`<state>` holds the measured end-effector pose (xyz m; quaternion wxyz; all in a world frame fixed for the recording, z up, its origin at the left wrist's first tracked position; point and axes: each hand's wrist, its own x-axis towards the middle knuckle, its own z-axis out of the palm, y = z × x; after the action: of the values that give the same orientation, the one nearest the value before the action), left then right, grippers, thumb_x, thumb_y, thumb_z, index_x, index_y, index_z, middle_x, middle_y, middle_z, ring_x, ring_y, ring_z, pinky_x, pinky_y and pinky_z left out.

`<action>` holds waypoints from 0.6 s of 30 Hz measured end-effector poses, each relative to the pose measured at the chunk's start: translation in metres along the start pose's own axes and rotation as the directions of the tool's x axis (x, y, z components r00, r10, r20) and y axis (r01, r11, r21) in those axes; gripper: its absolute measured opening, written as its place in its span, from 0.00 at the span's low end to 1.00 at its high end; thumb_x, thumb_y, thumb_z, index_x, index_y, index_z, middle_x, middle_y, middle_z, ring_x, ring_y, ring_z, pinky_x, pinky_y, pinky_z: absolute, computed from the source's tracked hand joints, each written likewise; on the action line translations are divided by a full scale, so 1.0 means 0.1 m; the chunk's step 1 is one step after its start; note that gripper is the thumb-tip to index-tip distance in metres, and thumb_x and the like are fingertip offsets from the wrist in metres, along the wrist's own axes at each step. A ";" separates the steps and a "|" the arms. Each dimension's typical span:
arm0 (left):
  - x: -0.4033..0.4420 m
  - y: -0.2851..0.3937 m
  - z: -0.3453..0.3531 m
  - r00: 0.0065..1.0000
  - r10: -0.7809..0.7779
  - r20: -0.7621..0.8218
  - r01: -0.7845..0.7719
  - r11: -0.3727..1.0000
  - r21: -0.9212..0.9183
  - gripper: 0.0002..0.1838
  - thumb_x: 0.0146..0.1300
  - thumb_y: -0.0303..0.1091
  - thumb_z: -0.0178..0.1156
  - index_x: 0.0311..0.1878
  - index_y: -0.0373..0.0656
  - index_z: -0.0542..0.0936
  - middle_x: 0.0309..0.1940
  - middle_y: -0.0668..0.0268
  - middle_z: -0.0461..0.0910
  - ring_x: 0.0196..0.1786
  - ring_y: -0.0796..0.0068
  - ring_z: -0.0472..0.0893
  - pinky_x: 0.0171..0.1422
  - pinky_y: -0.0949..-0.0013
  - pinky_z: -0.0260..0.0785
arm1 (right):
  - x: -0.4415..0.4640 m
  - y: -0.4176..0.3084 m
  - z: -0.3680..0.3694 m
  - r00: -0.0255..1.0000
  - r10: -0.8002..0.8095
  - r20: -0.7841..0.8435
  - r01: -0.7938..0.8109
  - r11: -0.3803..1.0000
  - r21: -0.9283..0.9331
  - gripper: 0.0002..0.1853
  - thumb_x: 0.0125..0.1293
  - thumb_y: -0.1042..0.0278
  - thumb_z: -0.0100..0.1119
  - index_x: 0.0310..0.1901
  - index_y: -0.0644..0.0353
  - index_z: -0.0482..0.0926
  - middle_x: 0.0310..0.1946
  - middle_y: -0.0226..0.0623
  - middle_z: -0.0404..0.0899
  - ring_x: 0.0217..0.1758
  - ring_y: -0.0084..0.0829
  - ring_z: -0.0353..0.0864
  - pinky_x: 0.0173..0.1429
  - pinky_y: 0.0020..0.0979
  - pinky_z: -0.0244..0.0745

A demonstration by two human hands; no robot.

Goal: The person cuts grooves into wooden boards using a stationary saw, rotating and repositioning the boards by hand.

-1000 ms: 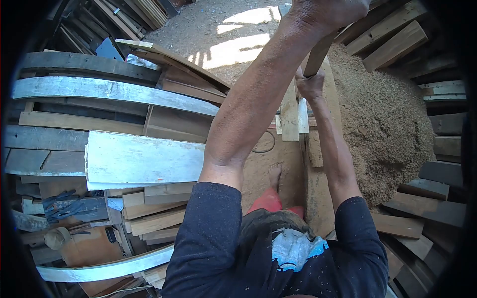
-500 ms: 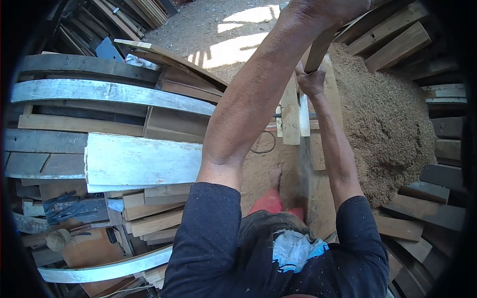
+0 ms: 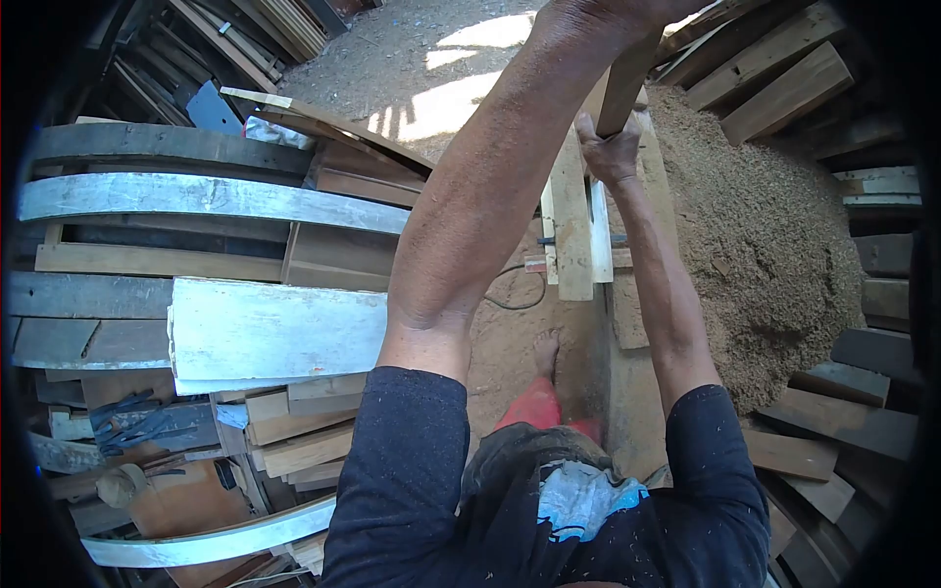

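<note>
My right hand (image 3: 610,155) is closed around the near end of a narrow wooden board (image 3: 623,88), with the thumb along its side. The board runs away from me and passes behind my left wrist. My left hand (image 3: 627,12) is at the top edge of the view, over the far part of the board. Its fingers are cut off by the frame, so their grip does not show. Below my right hand lie a pale wooden strip (image 3: 571,235) and a white-faced strip (image 3: 600,235), side by side and pointing towards me.
To the right rises a heap of sawdust (image 3: 774,245), with stacked planks (image 3: 818,421) beyond it. On the left are more timber and a wide white-painted board (image 3: 274,328). A dark cable loop (image 3: 520,299) lies on the ground near my bare foot (image 3: 547,348).
My left forearm and hand have shifted slightly left and up in view. The right hand stays on the board's end. The surroundings sit a little lower as the camera tilted.
</note>
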<state>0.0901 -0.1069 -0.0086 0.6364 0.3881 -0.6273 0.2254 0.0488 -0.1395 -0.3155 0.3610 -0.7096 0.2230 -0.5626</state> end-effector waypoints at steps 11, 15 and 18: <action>0.10 -0.34 -0.02 0.999 -0.006 0.040 0.009 0.998 -0.056 0.52 0.53 0.19 0.59 0.81 0.28 0.45 0.61 0.46 0.75 0.61 0.56 0.80 0.73 0.64 0.70 | 0.26 0.12 0.14 1.000 0.008 0.011 -0.008 1.000 0.001 0.07 0.55 0.72 0.65 0.28 0.65 0.78 0.24 0.45 0.80 0.27 0.41 0.84 0.33 0.41 0.77; 0.04 -0.29 -0.02 0.996 0.086 -0.011 -0.086 0.995 0.047 0.52 0.53 0.19 0.59 0.81 0.27 0.45 0.64 0.44 0.73 0.66 0.54 0.77 0.77 0.63 0.66 | 0.31 0.11 0.15 1.000 -0.024 0.013 0.024 1.000 -0.008 0.07 0.56 0.71 0.65 0.28 0.65 0.78 0.23 0.45 0.80 0.25 0.39 0.84 0.32 0.40 0.77; 0.01 -0.25 -0.03 0.993 0.119 -0.015 -0.119 0.993 0.024 0.53 0.53 0.19 0.59 0.81 0.27 0.44 0.68 0.42 0.69 0.70 0.53 0.74 0.79 0.63 0.62 | 0.31 0.12 0.15 1.000 -0.026 0.013 0.026 1.000 0.006 0.07 0.56 0.71 0.65 0.28 0.65 0.77 0.23 0.44 0.80 0.25 0.38 0.84 0.32 0.39 0.77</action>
<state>0.1115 -0.1202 -0.0128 0.6224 0.3553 -0.6417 0.2732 0.0729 -0.1659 -0.3061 0.3573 -0.7149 0.2097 -0.5633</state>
